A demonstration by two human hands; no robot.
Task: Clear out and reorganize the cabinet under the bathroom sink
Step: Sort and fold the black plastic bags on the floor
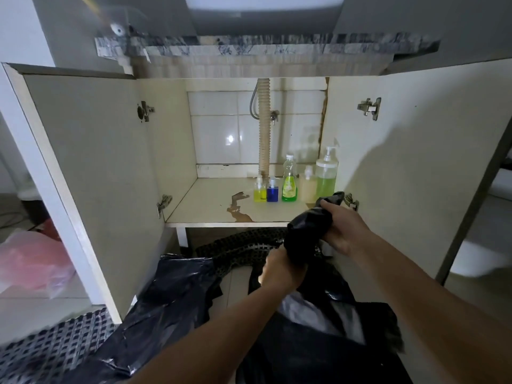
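We count five bottles on the cabinet [194, 200] floor, in a row at the far right: a small yellow bottle [259, 193], a small blue bottle [272, 192], a tall green bottle [289, 180], a pale pump bottle [308, 185] and a large green pump bottle [327, 176]. Both doors stand open. The left hand [279, 268] and right hand [343, 231] each grip one black plastic bag [307, 231], bunched just before the shelf edge. The bag's lower part runs out of frame; its contents are unclear.
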